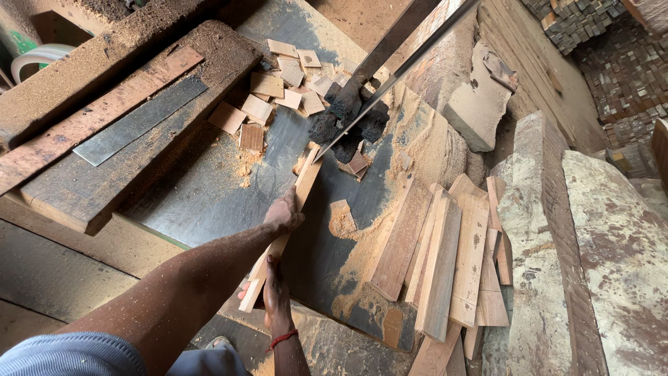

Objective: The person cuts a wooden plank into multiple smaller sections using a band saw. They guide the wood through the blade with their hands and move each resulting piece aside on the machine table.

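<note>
We've got the wooden strip [287, 224] gripped in both hands: left hand [284, 212] mid-length, right hand [273, 292] at the near end. Beyond the grip, its far tip looks to be at the band-saw blade [390, 80]. Offcut blocks [268, 104] lie past the blade, and uncut planks [445, 257] wait right of our grip.

The long pale wooden strip [282, 240] at centre looks raw and matt. The dark flat metal worktop [209, 195] is dull, dusted with tan sawdust. The thin steel saw blade [396, 73] at upper centre gleams faintly. Stacked rough-sawn wooden boards [445, 257] lie at lower right.
</note>
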